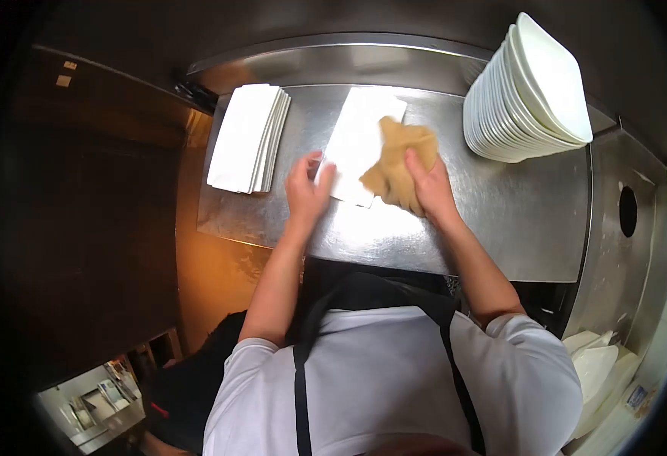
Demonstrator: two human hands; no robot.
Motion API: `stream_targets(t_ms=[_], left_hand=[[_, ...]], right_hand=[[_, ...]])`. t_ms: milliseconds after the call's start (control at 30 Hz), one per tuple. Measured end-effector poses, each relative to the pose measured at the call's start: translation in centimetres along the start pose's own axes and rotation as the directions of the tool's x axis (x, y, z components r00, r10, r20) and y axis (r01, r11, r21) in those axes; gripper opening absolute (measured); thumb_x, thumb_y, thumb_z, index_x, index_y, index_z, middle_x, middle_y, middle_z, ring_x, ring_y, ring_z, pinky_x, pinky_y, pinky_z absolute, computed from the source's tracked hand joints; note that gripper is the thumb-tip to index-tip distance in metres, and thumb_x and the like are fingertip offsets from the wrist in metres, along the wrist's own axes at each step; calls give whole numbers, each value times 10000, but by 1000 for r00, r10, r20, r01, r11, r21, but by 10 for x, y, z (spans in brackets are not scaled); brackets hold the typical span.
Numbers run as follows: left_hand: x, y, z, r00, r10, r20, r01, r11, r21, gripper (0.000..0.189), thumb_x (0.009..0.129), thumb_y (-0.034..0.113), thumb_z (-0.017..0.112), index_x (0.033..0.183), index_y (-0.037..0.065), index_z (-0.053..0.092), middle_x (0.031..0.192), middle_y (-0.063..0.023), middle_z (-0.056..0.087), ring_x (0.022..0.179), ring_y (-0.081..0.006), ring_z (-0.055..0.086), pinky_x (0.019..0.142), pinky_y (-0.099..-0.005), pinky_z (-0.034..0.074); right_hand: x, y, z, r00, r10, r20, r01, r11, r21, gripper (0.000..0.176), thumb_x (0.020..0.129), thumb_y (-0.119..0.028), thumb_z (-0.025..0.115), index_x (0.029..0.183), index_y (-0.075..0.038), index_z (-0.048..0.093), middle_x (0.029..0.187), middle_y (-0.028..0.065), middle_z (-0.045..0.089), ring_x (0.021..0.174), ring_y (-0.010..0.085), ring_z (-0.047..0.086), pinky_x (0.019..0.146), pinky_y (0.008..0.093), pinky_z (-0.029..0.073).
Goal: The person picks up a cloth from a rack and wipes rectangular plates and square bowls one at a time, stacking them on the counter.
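Observation:
White rectangular plates (356,144) lie in the middle of the steel counter (508,220). My left hand (307,186) is at their left edge, with the thumb over the rim and the fingers curled at the side. A tan cloth (402,167) is bunched in my right hand (430,186), over the right side of these plates. Part of the plates is hidden beneath the cloth. To the left stands a stack of white rectangular plates (246,137), slightly fanned out.
A tall, leaning stack of white square dishes (523,99) stands at the counter's back right. Farther right is a steel surface with a round dark hole (627,211). More white dishes (595,368) are at the lower right. Someone in dark clothing (193,387) is at lower left.

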State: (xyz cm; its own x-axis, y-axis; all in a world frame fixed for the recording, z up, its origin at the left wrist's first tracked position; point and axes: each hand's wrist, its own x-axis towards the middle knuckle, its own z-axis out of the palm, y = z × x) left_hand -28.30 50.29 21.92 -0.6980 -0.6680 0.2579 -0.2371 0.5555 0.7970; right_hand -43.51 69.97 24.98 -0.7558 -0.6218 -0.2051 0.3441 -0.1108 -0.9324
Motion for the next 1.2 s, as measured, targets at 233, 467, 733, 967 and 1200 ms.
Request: stream_targets(t_ms=[233,467,733,967,1200], left_hand=[[73,33,31,958,-247,149,194,934,299,330,815,264,777,942,-22,673,959,-192,700,816,-328,675,744,-414,524],[69,68,77,997,-70,-45,83,803,590,481,856,279,738,1221,3,587,1267,-249,537,1209,-421,485,1029,-445,402],[85,28,53,980,-179,87,113,860,497,439,873,276,731,1135,-57,617,1119,-266,640,1087,-416,609,940,-455,474],[73,46,55,961,-276,-4,266,924,276,461,949,405,642,1047,-44,612,952,-240,682,876,-422,653,794,-480,512],[54,89,40,809,-294,509,567,163,-807,426,1020,445,534,1066,31,623,908,-108,660,800,-211,642,665,-384,530]], right_hand=[[24,18,3,998,47,-51,-26,933,358,427,1008,-254,609,1321,14,495,1182,113,627,1047,185,628,888,333,530],[32,24,5,997,76,-8,-69,935,347,416,995,-246,622,1297,21,522,1167,110,640,1026,177,627,882,319,513],[27,31,24,996,-4,-94,29,963,266,436,966,-250,652,1268,43,536,1134,141,662,995,201,653,849,333,530],[-1,27,31,987,-101,-122,128,962,241,483,894,-240,738,1252,26,551,1154,155,641,1029,237,645,885,369,518],[-27,-67,47,616,-769,168,771,545,-330,562,779,-237,840,1227,-15,584,1084,160,621,1024,288,627,888,390,505]])
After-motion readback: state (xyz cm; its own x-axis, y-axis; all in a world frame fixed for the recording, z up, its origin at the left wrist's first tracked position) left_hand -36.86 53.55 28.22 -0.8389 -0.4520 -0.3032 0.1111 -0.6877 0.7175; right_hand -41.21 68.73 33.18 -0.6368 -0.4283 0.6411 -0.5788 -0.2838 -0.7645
